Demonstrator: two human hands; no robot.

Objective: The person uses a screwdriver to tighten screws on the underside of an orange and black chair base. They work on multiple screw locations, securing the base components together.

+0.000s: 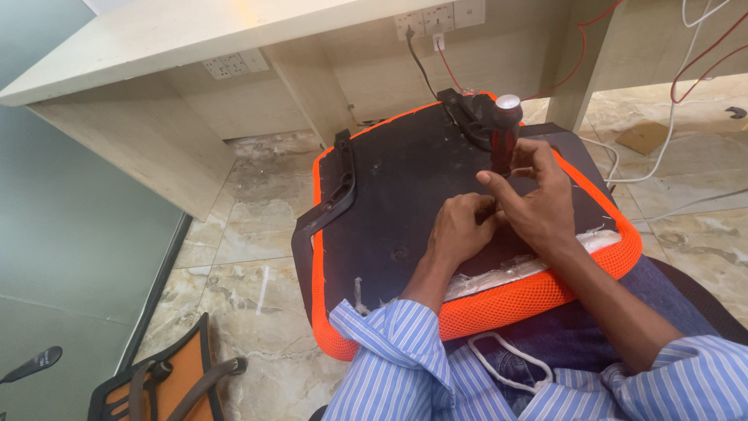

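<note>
**Screwdriver upright on seat underside**

Seat [405,187] flipped on lap, black underside up, orange mesh edge facing out all around. Propped that way so base lies open to both hands. Right hand [538,203] curled round screwdriver [503,129], fingers closed on its dark shaft, tool upright with pale cap on top, tip down at black panel; held vertical, seemingly to press straight in. Left hand [460,230] bunched just beside it, fingertips pinched together at tip, touching right hand; whatever sits between them too small to tell. Black bracket [343,183] along left edge of seat, another [467,113] at far edge behind tool. Counter [156,39] beyond, cables [686,86] trailing on tiled floor [234,265].
</note>
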